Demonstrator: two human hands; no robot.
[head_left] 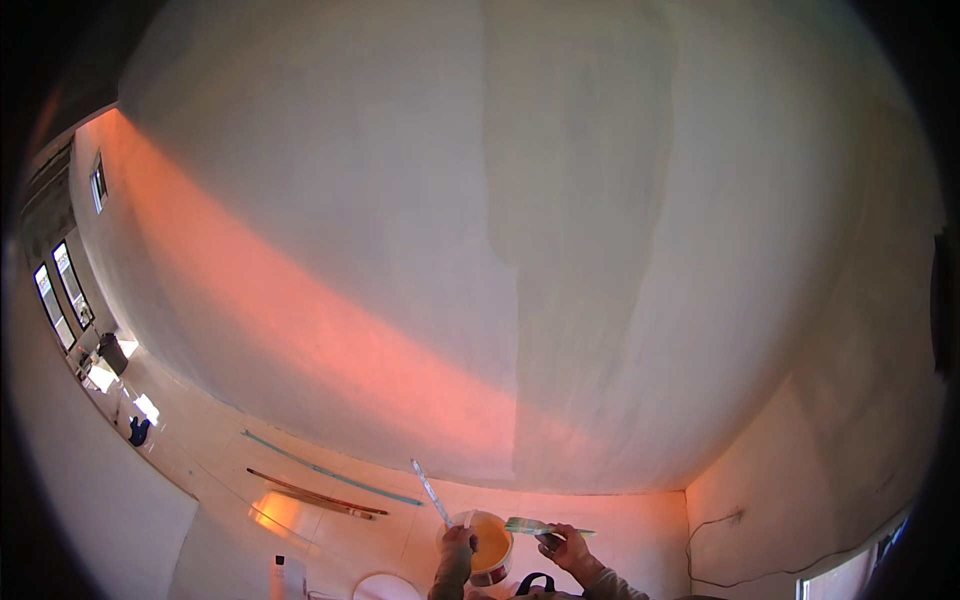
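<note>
As the left hand (458, 543) grips a pale stick (431, 492) and the right hand (568, 551), apart, clutches a green tool (527, 525), leaning both over the bucket (492, 576) should catch drips.

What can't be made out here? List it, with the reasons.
In the head view:
Bucket: left side partly hidden by the left hand.
Flat tool: part covered by the right hand.
Round white thing: cut off by the lower edge.
Small dark thing at far left: too small to identify.
</note>
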